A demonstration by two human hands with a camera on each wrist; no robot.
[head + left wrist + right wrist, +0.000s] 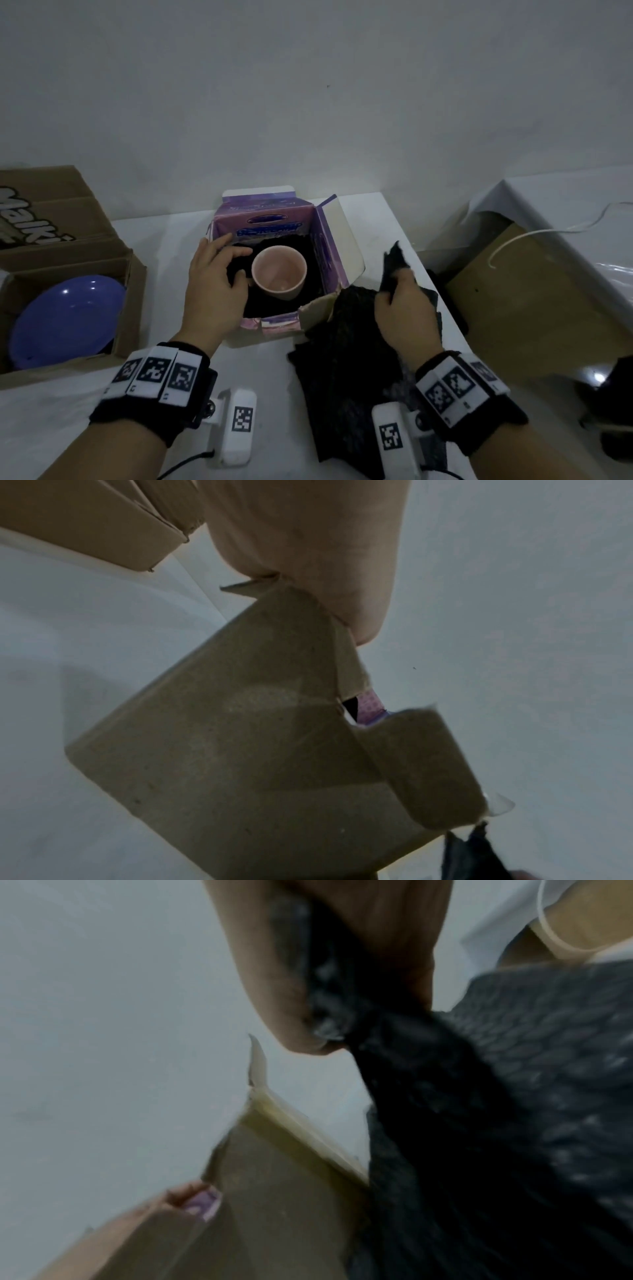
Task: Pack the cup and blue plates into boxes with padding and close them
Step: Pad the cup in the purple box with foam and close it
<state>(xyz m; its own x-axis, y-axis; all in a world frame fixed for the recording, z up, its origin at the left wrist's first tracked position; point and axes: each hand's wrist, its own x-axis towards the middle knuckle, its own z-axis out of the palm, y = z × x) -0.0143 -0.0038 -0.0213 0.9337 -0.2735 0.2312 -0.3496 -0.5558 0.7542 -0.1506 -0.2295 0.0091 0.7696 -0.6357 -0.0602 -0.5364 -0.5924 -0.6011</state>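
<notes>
Head view shows the pink cup [279, 272] seated on dark padding in my purple box [334, 240], left hand [214, 284] tucking padding beside it, right hand [399, 310] pinching black padding sheet [346, 346]; flaps unclosed, blue plate [66, 320] boxed uncovered.

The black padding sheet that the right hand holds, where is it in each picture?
Head: black padding sheet lies low and right of middle, its corner lifted by the right hand.
Left wrist: only a dark tip at the bottom right.
Right wrist: it fills the right side, pinched.
Shared landmark: the purple box, its brown flap.
</notes>
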